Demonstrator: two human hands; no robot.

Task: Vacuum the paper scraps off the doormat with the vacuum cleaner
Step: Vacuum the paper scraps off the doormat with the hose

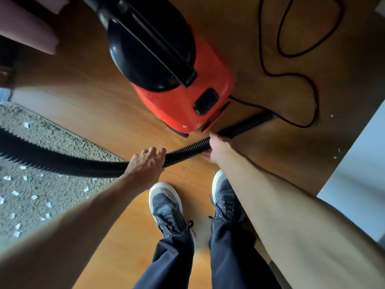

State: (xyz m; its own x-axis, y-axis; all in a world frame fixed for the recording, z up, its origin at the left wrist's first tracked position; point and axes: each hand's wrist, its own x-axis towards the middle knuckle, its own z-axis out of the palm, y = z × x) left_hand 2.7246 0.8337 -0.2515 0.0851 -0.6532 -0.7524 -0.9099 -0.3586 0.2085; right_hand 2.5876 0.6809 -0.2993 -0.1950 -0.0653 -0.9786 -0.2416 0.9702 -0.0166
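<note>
Stage: early, by my read; setup only, no suction on the mat yet.
L hand (pixel 145 162): fingers curled over the hose (pixel 187 150) partway along it, near the mat's edge; firm grip.
R hand (pixel 216 147): wrapped round the hose where it met the nozzle (pixel 250 123); gripping, nothing else held.
Nozzle: black, low over the wood floor (pixel 116 215), just beside the vac's near corner, pointed away from the mat. Touching the floor or not: couldn't tell.
Vac cleaner (pixel 183 105): red body w/ black top, stood on the floor ahead of the shoes (pixel 166 205), off the mat.
Switch (pixel 206 102): black rocker on the red body; on or off couldn't be told.
Cord (pixel 316 105): lay in loose loops on the floor beyond the vac; plug not in view.
Doormat (pixel 62 130): beige, shaggy, at the left; the hose ran across it toward the frame edge.
Paper scraps (pixel 15 193): many small white bits were spread over the mat on both sides of the hose; no cleared patch showed.
Done: hose in both hands, vac close by.
Left: basically everything, i.e. swing the nozzle over to the mat, get power on if it wasn't, pass over all the scraps.
Extras: a few white specks (pixel 335 157) lay on the floor at the right, well apart from the mat; prob. outside the job.
</note>
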